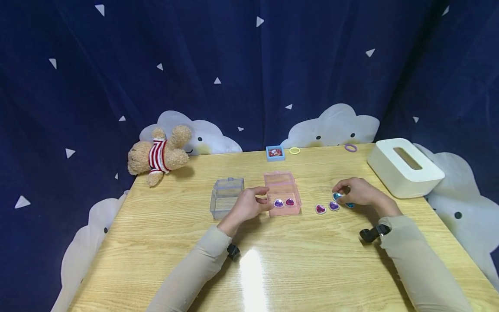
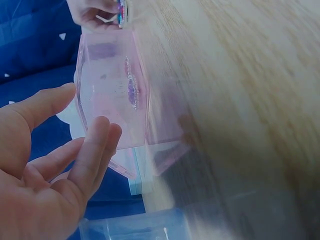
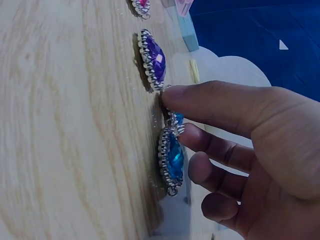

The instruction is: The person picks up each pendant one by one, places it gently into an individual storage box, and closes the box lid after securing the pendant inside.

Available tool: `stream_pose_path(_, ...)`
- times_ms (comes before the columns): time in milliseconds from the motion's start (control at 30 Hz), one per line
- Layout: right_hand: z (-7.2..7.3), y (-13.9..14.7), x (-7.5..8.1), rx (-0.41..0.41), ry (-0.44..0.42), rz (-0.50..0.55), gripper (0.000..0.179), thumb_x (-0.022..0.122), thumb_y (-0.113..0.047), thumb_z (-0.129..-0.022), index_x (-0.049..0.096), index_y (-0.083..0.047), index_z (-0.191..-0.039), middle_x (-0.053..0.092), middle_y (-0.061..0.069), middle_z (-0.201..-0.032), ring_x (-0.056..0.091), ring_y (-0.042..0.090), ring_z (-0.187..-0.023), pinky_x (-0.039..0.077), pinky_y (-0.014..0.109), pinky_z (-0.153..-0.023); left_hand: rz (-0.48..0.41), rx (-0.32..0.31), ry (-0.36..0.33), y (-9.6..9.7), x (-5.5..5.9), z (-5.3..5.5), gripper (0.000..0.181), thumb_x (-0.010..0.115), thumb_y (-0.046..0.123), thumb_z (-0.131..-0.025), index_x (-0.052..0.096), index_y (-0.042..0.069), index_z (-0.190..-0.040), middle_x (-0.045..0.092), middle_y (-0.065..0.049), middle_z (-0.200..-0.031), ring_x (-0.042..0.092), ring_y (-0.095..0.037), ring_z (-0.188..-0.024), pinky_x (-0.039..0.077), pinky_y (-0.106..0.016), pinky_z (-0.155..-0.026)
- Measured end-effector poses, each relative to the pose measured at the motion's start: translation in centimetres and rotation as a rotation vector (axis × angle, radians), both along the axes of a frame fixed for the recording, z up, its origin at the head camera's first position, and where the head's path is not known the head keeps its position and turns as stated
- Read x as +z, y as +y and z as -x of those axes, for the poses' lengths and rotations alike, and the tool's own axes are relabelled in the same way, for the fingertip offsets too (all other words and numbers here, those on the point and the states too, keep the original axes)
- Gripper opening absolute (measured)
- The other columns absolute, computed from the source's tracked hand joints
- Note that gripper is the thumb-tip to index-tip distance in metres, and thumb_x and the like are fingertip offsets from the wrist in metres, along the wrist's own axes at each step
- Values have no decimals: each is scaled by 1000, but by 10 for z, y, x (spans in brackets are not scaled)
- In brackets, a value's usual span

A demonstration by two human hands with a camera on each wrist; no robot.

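My left hand point(image 1: 249, 205), fingers relaxed and holding nothing, is at the left side of an open pink clear box point(image 1: 295, 207). Inside that box lie a purple heart-shaped gem pendant point(image 1: 278, 203) and a red one point(image 1: 290, 202). With thumb and index finger, my right hand point(image 1: 358, 191) pinches a blue heart-shaped gem pendant point(image 3: 177, 118), mostly hidden in the right wrist view. Close by on the table lies a second blue pendant point(image 3: 173, 157). A purple pendant point(image 1: 334, 206) and a red pendant point(image 1: 321, 209) lie to the left of this hand.
An open grey clear box point(image 1: 221, 214) stands left of the pink one. Farther back are a small blue square box point(image 1: 275, 158), a yellow ring point(image 1: 294, 151) and a purple ring point(image 1: 350, 148). A white tissue box point(image 1: 405, 177) stands right, a teddy bear point(image 1: 157, 156) left.
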State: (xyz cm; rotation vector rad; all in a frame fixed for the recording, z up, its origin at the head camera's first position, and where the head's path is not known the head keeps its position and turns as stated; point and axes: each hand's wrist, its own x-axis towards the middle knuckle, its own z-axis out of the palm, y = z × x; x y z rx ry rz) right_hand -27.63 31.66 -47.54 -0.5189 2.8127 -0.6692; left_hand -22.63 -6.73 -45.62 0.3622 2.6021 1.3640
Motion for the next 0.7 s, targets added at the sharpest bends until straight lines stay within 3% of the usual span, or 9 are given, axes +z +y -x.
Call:
stream_pose_path(233,2,-1,-2,-9,3,-14,28,82,-16,-78,74,-14,-104,67,0,-90,55,14,-82,46,29,-71,5,2,1,0,-1,1,60,81,14,-83,59,5,-138,65,-17,-133,74,-24,-100,61,-29,-79)
stream_pose_path(700,2,-2,3,-36,69,18,27,81,-29,-82,73,-15,-104,73,-1,-95,63,16,-88,50,30,-75,3,2,2,0,-1,1,59,81,14,-83,60,5,-137,65,-18,-132,74,-26,-101,61,-30,-80)
